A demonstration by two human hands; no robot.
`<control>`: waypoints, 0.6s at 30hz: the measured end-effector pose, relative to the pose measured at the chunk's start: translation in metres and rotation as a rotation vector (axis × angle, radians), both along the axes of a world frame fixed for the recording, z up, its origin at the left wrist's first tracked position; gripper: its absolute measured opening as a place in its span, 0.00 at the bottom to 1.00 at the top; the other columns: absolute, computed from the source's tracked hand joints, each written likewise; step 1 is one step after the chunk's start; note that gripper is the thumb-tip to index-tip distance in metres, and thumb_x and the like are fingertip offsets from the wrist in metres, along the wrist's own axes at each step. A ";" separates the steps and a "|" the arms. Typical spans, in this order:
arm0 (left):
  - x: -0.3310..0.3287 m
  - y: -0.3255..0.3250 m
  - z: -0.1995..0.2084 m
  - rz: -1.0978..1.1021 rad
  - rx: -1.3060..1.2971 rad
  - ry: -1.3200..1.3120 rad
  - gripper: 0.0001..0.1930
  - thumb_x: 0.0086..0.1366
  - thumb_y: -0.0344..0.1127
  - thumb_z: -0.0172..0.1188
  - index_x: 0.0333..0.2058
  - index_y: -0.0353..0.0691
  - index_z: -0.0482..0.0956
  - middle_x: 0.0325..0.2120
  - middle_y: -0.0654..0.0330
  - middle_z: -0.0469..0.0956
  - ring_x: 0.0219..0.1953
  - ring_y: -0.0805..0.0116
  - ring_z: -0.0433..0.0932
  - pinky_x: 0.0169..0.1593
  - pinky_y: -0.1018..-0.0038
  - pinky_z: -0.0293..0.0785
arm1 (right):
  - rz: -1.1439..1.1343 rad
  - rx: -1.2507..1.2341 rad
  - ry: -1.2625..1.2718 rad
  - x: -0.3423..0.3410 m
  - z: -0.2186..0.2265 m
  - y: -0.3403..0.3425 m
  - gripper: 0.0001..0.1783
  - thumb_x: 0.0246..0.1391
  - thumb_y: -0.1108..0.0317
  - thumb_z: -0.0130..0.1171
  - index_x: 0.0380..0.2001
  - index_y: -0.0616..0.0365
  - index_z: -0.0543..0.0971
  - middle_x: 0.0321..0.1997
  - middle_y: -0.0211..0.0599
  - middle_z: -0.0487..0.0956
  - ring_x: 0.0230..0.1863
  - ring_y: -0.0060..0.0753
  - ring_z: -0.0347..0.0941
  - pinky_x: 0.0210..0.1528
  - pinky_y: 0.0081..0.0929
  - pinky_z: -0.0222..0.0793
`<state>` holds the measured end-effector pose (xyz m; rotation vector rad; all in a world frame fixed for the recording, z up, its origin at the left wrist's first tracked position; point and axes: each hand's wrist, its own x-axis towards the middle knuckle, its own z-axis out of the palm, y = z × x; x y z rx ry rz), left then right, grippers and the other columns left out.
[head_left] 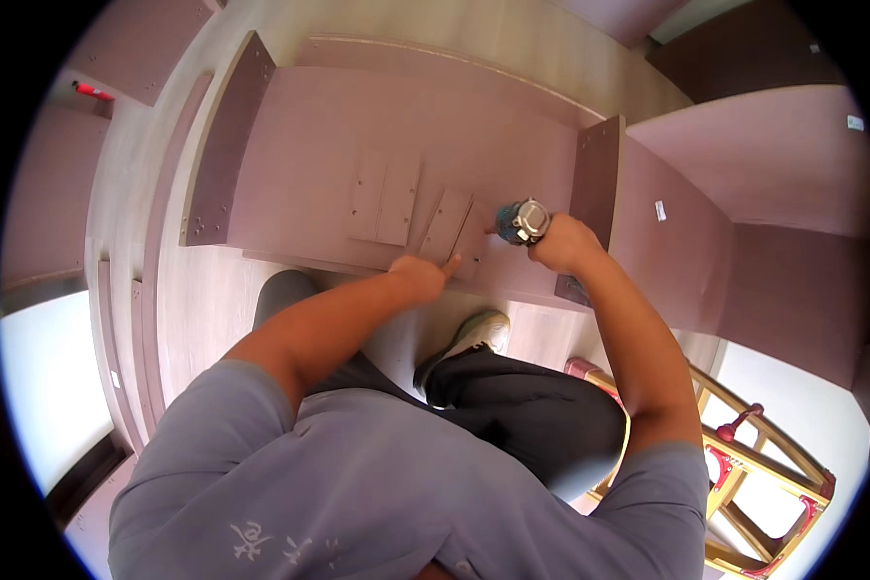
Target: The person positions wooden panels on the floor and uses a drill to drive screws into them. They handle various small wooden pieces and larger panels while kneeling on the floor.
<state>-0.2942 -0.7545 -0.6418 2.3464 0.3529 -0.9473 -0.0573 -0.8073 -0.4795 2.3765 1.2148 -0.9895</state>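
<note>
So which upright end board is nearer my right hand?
The right end board, beside your right hand; the left end board stands across the wide panel.

Stepladder (768,469), yellow with red fittings, lower right. White surface (822,387) behind it. Right side: big pinkish-brown panels (754,155) meeting at angles like an open box, with one white label (660,211) on the panel nearer frame center and another label (855,123) near the right rim. Dark brown panel (744,53) upper right. Upper left: brown panel with small holes (140,48); red object (93,91) just below it, too small to ID. Larger brown panel (53,193) at left rim. Long narrow strip (170,164) runs down the left side, shorter strips (145,358) near its lower end. Bright white patch (53,377) lower left. Floor (406,19): pale wood-look.
</note>
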 end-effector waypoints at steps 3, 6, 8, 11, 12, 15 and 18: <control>-0.004 -0.001 0.003 -0.009 0.011 -0.014 0.43 0.72 0.31 0.49 0.81 0.47 0.39 0.50 0.51 0.86 0.49 0.50 0.87 0.51 0.52 0.81 | -0.014 0.047 -0.013 0.007 -0.016 -0.021 0.22 0.44 0.60 0.67 0.42 0.59 0.87 0.42 0.54 0.87 0.47 0.58 0.84 0.51 0.45 0.80; -0.002 -0.005 0.015 0.016 -0.005 -0.007 0.43 0.73 0.31 0.50 0.81 0.47 0.38 0.53 0.53 0.86 0.51 0.52 0.87 0.53 0.53 0.81 | -0.027 0.070 -0.064 0.001 -0.019 -0.035 0.22 0.43 0.59 0.68 0.41 0.61 0.87 0.42 0.54 0.87 0.48 0.58 0.84 0.52 0.45 0.80; -0.003 -0.009 0.012 0.040 0.002 0.004 0.43 0.73 0.31 0.50 0.81 0.47 0.37 0.54 0.53 0.85 0.52 0.52 0.87 0.54 0.54 0.81 | -0.057 0.068 -0.065 -0.003 -0.020 -0.031 0.21 0.43 0.59 0.68 0.40 0.61 0.87 0.42 0.54 0.87 0.48 0.59 0.84 0.52 0.46 0.79; -0.001 -0.016 0.001 0.060 0.039 0.033 0.44 0.73 0.32 0.51 0.81 0.46 0.36 0.55 0.52 0.85 0.53 0.51 0.86 0.54 0.54 0.81 | 0.041 0.075 -0.068 -0.005 -0.013 -0.023 0.21 0.43 0.60 0.67 0.39 0.61 0.87 0.41 0.55 0.87 0.47 0.60 0.84 0.52 0.47 0.79; 0.001 -0.018 0.001 0.060 0.045 0.052 0.44 0.73 0.32 0.52 0.81 0.46 0.36 0.56 0.51 0.84 0.54 0.51 0.86 0.54 0.54 0.81 | 0.061 0.118 -0.049 -0.002 -0.012 -0.024 0.21 0.42 0.61 0.67 0.40 0.61 0.87 0.40 0.56 0.86 0.47 0.60 0.84 0.51 0.48 0.79; 0.008 -0.022 0.012 0.101 0.014 0.096 0.46 0.72 0.31 0.52 0.80 0.45 0.35 0.57 0.46 0.83 0.54 0.49 0.86 0.55 0.55 0.81 | 0.114 0.252 0.001 0.008 -0.001 -0.030 0.20 0.42 0.63 0.67 0.39 0.62 0.86 0.37 0.57 0.86 0.43 0.61 0.83 0.47 0.48 0.78; 0.002 -0.028 0.007 0.211 -0.010 -0.008 0.42 0.71 0.30 0.55 0.79 0.42 0.43 0.54 0.45 0.84 0.52 0.51 0.86 0.54 0.56 0.82 | 0.081 0.363 0.060 0.006 0.035 -0.042 0.18 0.41 0.67 0.67 0.37 0.64 0.84 0.34 0.56 0.85 0.38 0.62 0.82 0.44 0.47 0.76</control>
